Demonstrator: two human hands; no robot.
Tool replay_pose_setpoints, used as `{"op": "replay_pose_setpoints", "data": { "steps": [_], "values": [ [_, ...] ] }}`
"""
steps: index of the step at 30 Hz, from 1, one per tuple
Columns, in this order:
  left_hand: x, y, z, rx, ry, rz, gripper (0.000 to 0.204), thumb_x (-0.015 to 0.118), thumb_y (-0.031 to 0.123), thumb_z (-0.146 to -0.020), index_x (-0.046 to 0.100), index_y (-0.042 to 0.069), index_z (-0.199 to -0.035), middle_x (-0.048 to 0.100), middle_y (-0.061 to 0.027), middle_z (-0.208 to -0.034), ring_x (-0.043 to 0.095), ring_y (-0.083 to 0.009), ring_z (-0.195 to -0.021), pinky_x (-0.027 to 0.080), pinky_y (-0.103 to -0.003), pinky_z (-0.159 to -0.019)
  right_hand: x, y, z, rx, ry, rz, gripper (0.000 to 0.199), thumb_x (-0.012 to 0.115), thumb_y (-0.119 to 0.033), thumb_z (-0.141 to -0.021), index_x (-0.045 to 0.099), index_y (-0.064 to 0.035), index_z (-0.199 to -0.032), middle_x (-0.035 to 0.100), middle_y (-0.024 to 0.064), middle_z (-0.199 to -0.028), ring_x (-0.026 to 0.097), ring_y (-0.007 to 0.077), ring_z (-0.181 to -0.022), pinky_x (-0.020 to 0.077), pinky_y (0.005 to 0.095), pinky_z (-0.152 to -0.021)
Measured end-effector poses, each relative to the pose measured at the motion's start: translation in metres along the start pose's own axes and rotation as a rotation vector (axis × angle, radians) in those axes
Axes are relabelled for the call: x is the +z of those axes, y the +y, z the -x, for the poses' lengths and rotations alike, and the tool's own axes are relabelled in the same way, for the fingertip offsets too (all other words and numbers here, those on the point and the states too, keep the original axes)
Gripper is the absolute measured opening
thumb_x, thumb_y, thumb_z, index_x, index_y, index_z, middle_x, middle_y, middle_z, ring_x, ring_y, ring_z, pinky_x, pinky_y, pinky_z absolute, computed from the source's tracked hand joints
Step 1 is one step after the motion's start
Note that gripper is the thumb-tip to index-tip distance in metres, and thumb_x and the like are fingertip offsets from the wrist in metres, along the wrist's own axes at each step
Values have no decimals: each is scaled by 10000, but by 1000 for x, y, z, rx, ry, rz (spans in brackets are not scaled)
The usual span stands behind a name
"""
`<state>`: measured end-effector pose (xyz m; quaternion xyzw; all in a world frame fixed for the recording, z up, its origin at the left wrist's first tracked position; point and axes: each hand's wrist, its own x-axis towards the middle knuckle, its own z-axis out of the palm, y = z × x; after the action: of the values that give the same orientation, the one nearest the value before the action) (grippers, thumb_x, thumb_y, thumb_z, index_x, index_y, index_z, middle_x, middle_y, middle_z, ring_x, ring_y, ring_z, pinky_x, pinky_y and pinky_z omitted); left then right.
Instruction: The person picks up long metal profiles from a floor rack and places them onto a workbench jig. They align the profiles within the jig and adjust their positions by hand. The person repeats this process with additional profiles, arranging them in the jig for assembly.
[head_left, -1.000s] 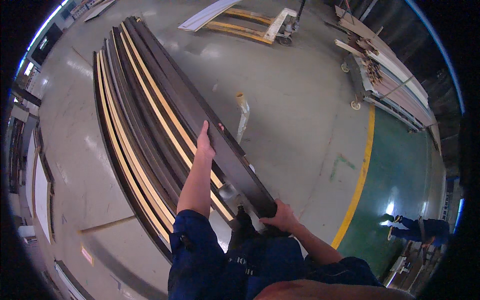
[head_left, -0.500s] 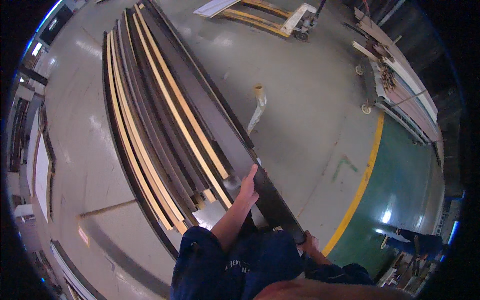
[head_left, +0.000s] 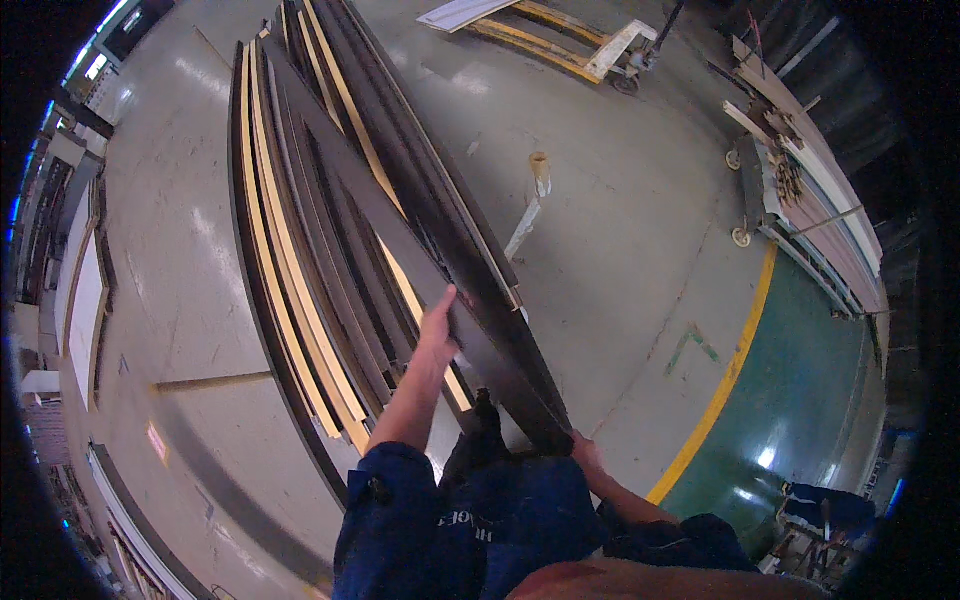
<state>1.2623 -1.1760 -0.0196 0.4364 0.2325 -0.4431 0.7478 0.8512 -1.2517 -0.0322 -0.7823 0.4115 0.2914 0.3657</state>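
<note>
A glossy grey floor (head_left: 625, 240) spreads around the grip. Under and ahead of the left hand (head_left: 437, 335) lies a pile of long strips (head_left: 300, 290), its direct support hidden. Beyond the grip, rightward, a pale tube (head_left: 526, 220) meets the floor; farther ahead sits a yellow-and-white pallet truck (head_left: 618, 52). Well right of the grip, a wheeled cart (head_left: 762, 180) stands near a painted yellow line (head_left: 722, 390).
</note>
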Motion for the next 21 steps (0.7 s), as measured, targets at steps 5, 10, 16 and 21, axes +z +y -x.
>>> {"op": "replay_pose_setpoints", "data": {
  "steps": [5, 10, 16, 21],
  "values": [
    [-37, 54, -23, 117, 75, -60, 426, 798, 298, -894, 629, 46, -1193, 710, -95, -1027, 692, -274, -882, 570, -460, -825, -8, -91, -3, -47, -22, 23, 1081, 830, -713, -640, 512, 13, -1376, 682, 254, -1200, 659, 435, -1124, 532, 508, -972],
    [-92, 42, -20, 109, 47, -236, 643, 871, 261, -798, 545, -16, -1277, 673, -145, -1112, 694, -290, -924, 587, -467, -800, 21, -159, -26, -149, -34, -163, 869, 866, -570, -688, 591, 17, -1266, 692, 265, -1153, 657, 403, -1138, 526, 478, -959],
    [-177, -94, 47, 352, 311, -633, 706, 902, 198, -692, 539, -19, -1258, 673, -124, -1129, 648, -249, -1012, 514, -391, -926, 106, -205, -99, -407, -71, -210, 849, 867, -453, -747, 497, 55, -1318, 666, 277, -1200, 647, 435, -1123, 521, 473, -947],
    [-270, -90, 41, 349, 591, -908, 669, 885, 200, -698, 537, -36, -1218, 668, -162, -1159, 655, -282, -1019, 522, -408, -932, 95, -175, -102, -639, -133, -179, 579, 825, -336, -792, 609, -45, -1244, 676, 177, -1179, 664, 378, -1077, 532, 455, -907]
  ]
}}
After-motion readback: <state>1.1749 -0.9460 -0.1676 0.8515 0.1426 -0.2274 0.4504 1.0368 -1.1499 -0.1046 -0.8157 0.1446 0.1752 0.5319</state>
